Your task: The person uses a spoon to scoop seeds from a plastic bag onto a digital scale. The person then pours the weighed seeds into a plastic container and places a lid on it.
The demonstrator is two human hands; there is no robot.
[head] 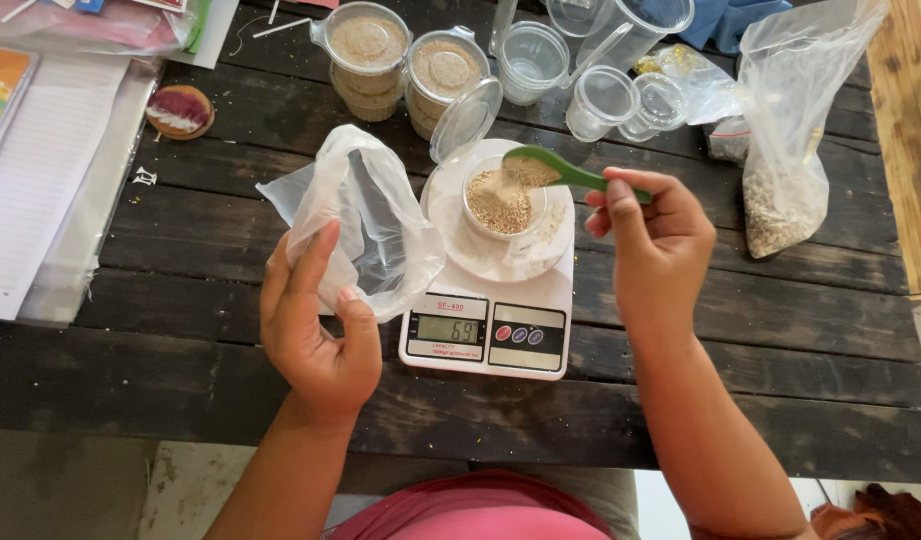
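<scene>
A: What is kept at the far left?

B: Papers are stacked along the table edge, well apart from the work. A small round dish sits just beyond them.

A: And the left hand?

B: It is closed around a clear plastic bag, thumb and fingers pinching the bag's lower part so that the mouth is held up and open beside the scale. Bare table is left below it, toward the near edge.

A: What is on the scale?

B: A small clear cup of pale grain is set on the round white pan, its hinged lid thrown back out of the way.

A: The right hand?

B: A green spoon is gripped by its handle, the loaded bowl held over the cup's rim, judged so that spills fall into it.

A: Farther right?

B: Filled tubs, empty cups and a standing grain bag crowd the far side. The table's right edge is near the bag.
</scene>
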